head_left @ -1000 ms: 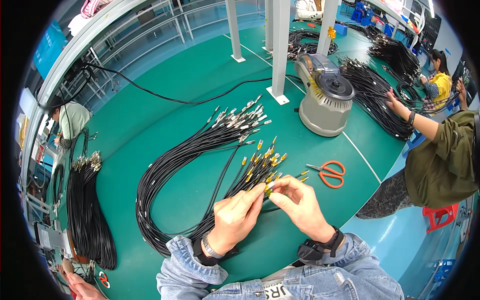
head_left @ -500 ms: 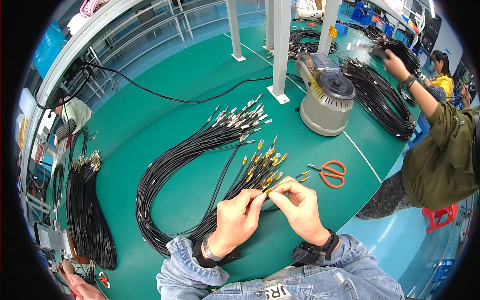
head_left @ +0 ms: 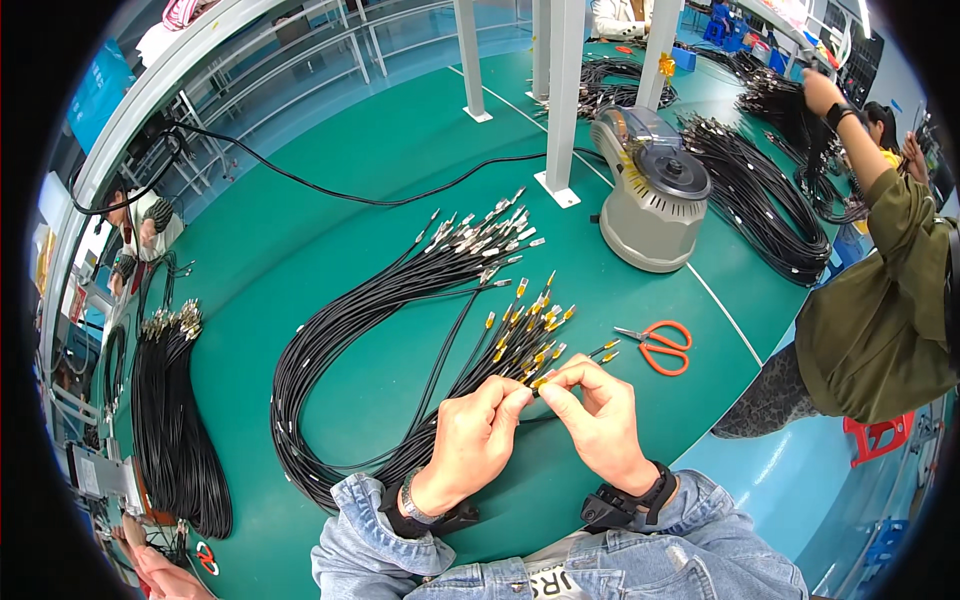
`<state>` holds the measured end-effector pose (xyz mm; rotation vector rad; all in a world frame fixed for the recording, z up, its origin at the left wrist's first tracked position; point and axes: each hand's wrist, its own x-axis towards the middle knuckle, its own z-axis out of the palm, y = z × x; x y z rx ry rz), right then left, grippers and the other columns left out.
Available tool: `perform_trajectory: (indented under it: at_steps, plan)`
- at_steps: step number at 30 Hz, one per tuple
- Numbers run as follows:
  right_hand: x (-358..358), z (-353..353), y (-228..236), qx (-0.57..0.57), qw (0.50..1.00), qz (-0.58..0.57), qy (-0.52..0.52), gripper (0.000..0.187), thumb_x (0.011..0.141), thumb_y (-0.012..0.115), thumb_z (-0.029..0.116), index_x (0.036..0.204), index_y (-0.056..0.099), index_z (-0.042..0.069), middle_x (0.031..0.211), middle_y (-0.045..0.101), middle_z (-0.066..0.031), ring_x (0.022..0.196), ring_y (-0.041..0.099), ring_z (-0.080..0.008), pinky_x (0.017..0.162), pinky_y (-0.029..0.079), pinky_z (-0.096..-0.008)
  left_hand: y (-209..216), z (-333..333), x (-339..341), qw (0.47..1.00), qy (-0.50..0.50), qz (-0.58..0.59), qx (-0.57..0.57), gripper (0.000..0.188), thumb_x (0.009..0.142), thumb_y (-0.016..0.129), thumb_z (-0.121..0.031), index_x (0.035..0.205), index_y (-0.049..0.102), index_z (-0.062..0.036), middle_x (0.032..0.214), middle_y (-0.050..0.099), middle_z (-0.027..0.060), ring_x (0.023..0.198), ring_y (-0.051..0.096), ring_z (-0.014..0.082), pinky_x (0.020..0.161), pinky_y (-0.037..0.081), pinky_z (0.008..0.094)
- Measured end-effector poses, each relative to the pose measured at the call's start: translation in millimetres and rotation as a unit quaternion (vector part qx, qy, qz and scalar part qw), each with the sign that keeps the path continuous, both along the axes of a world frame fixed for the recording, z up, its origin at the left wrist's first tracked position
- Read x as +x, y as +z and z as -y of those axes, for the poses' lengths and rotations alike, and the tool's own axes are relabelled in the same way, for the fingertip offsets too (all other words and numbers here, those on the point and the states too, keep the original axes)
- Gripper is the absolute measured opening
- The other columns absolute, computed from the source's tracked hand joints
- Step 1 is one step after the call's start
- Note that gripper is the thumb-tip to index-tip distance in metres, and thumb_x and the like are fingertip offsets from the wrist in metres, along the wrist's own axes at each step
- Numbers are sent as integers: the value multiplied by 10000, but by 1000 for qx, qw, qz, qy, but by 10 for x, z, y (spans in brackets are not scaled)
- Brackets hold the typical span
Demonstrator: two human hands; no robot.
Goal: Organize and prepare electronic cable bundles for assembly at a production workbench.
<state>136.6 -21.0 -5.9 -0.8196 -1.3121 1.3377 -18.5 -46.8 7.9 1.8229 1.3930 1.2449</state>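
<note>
My left hand (head_left: pixel 472 435) pinches a black cable between thumb and forefinger, close to its end. Opposite it, my right hand (head_left: pixel 600 418) is closed on a small piece of yellow tape (head_left: pixel 541 381) at that cable's connector end; the fingertips hide most of it. Just beyond my fingers lie several cable ends wrapped in yellow tape (head_left: pixel 510 335). They belong to a bundle of black cables (head_left: pixel 290 400) that curves round to the left. The bundle's other ends, bare silvery-white connectors (head_left: pixel 500 235), point away from me.
Orange-handled scissors (head_left: pixel 665 348) lie right of my right hand. Beyond them stands a grey tape dispenser (head_left: pixel 650 200) beside a white post (head_left: pixel 562 100). More cable bundles rest at the left (head_left: pixel 180 430) and far right (head_left: pixel 760 200). A co-worker in a green jacket (head_left: pixel 880 330) reaches over the table's right side.
My hands stay almost in place, with slightly more yellow showing between the fingertips. The co-worker at right has moved an arm up and away, shifting a cable bundle. Another person at far left has shifted.
</note>
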Motion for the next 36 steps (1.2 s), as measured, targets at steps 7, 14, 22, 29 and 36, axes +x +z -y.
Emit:
perform_trajectory:
  at_steps: [7,14,22,29,36]
  plan:
    - [-13,16,5,-1,1000,2,-7,88,871,666,33,858,617,-40,888,589,-71,847,525,-127,793,417,-268,75,16,-41,986,-37,113,-119,194,984,531,-133,864,596,5,530,473,-38,470,381,25,436,293,212]
    - [-63,42,28,20,998,34,-41,91,865,670,28,851,620,-46,856,591,-64,812,527,-123,759,423,-262,95,-6,-139,958,-99,184,-197,254,1012,481,-199,884,592,-9,541,468,-40,467,361,19,435,265,202]
    - [-121,46,-7,-1,1000,-21,-12,89,865,676,32,877,627,-42,872,593,-56,817,537,-119,758,435,-253,92,-2,-249,918,-155,252,-263,287,1021,459,-238,883,593,-25,552,506,-15,439,393,38,417,283,198]
    - [-220,4,-176,20,987,-150,60,96,890,659,50,934,623,-27,938,572,-42,874,542,-121,800,443,-244,73,-40,-388,866,-231,298,-327,332,1026,446,-278,862,588,-27,547,501,-15,413,371,41,400,279,195]
    - [-239,-43,-196,-11,979,-162,125,138,903,659,117,894,612,-13,914,576,-52,876,524,-140,806,430,-281,1,-87,-457,826,-277,333,-361,366,1026,445,-311,845,583,-25,545,498,-11,394,349,35,381,261,198]
